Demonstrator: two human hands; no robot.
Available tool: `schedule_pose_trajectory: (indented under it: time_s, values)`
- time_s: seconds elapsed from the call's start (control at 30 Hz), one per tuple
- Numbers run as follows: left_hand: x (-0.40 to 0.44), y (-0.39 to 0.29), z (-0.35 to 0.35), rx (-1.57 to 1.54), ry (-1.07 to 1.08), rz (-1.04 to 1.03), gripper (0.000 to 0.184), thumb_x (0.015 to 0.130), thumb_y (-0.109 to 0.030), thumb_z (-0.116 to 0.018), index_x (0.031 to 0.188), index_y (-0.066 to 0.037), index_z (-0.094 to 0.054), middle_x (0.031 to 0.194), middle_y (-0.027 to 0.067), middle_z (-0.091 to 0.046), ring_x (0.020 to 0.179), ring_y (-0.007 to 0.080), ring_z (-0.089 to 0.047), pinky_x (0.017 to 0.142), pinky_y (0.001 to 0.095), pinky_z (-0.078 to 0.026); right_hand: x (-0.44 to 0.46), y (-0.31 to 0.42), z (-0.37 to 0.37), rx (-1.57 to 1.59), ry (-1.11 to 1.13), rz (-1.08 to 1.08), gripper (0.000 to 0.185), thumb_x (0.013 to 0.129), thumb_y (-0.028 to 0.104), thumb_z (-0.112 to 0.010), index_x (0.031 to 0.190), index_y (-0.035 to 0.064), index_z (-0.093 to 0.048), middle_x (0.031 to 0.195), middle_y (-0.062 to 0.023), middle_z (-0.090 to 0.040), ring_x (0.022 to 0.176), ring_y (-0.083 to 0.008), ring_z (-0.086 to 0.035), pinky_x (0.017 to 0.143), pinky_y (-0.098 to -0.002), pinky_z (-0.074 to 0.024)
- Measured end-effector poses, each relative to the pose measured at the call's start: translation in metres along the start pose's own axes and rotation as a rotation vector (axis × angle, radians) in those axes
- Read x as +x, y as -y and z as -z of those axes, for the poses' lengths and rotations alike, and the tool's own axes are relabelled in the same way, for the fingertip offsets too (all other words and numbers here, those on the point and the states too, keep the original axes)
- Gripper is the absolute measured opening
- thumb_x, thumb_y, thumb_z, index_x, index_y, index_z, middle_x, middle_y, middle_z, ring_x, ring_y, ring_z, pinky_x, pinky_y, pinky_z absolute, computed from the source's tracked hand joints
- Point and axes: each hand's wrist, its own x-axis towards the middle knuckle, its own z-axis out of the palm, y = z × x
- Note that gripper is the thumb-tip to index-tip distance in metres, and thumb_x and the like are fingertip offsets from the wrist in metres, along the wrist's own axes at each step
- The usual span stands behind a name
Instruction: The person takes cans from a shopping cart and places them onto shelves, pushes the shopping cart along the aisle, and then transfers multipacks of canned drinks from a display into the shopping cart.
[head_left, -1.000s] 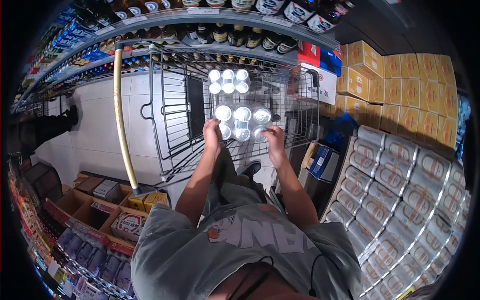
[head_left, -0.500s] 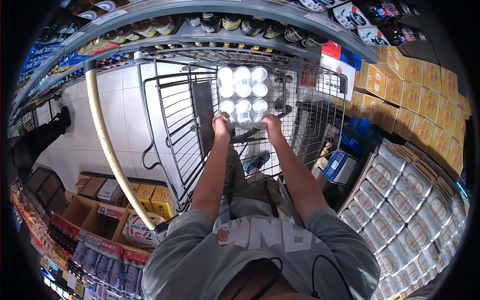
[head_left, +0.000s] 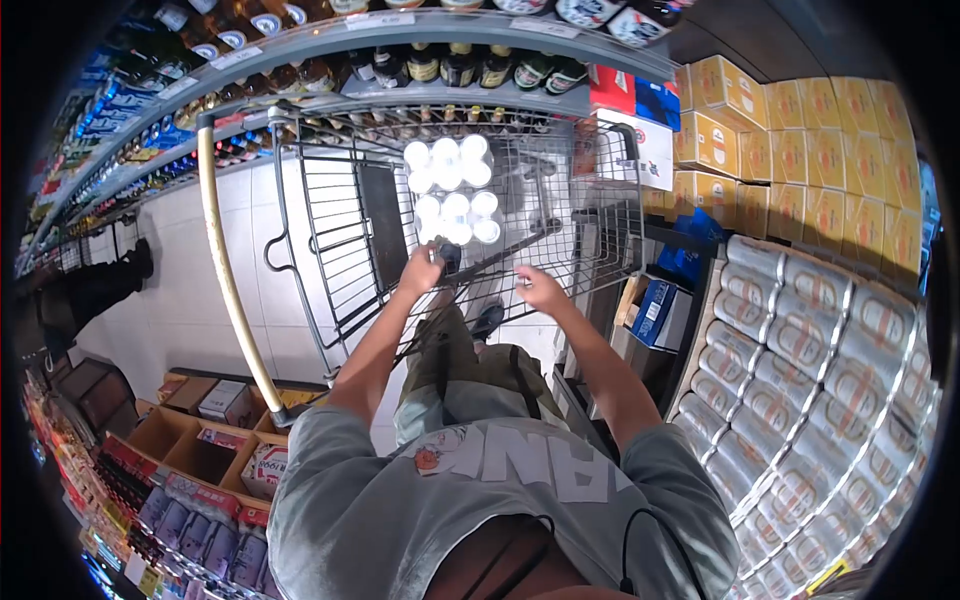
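Observation:
Shrink-wrapped silver cans (head_left: 456, 206) stand in two blocks inside the wire shopping cart (head_left: 345, 250), their tops bright with glare. My left hand (head_left: 423, 270) is at the near edge of the cans, fingers slightly curled with nothing visible in them; whether the fingertips touch the pack is unclear. Off to the right, my right hand (head_left: 541, 291) hovers over the cart's near side, apart from the cans, thumb and fingers parted and holding nothing.
The cart's pale handle bar (head_left: 222, 250) is at left. Bottle shelves (head_left: 440, 30) run along the far side. Yellow cartons (head_left: 800, 140) and a large stack of wrapped cans (head_left: 800, 370) fill the right. Cardboard display boxes (head_left: 205, 440) stand lower left; another person's dark-clothed leg (head_left: 100, 285) shows farther left.
Both hands have let go of the can pack. My right hand has drawn back toward my body; my left remains close to the cans. The view has shifted and turned slightly.

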Motion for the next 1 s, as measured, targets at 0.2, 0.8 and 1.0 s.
schedule_pose_trajectory:
  time_s: [0.2,0.8,1.0]
  values:
    - [-0.156,-0.049,-0.049,0.529,0.148,-0.236,0.067,0.086,-0.056,-0.059,0.131,-0.007,-0.056,0.118,0.0243,-0.064,0.113,0.0371,-0.061,0.099,0.0427,-0.045,-0.103,0.031,-0.004,-0.507,-0.389,0.312,0.023,0.087,0.026,-0.059,0.100,0.0086,-0.067,0.107,-0.0092,-0.064,0.115,-0.0301,-0.053,0.109,-0.0438,-0.0320]
    - [-0.194,0.015,-0.042,0.989,-0.198,-0.472,0.037,0.097,-0.044,-0.047,0.105,-0.013,-0.065,0.100,0.0131,-0.069,0.093,0.0347,-0.066,0.079,0.0471,-0.051,-0.350,-0.111,-0.039,0.483,-0.299,-0.121,0.028,0.091,0.010,-0.061,0.118,0.0013,-0.061,0.106,-0.0085,-0.066,0.097,-0.0168,-0.064,0.088,-0.0297,-0.0493]
    - [-0.168,0.012,-0.047,0.973,-0.091,-0.214,0.047,0.091,-0.056,-0.050,0.105,-0.015,-0.070,0.100,0.0150,-0.071,0.099,0.0328,-0.066,0.086,0.0449,-0.051,-0.431,-0.053,0.066,0.469,-0.369,-0.038,0.036,0.090,0.016,-0.064,0.123,0.0026,-0.059,0.120,-0.0095,-0.063,0.106,-0.0193,-0.061,0.093,-0.0336,-0.0477]
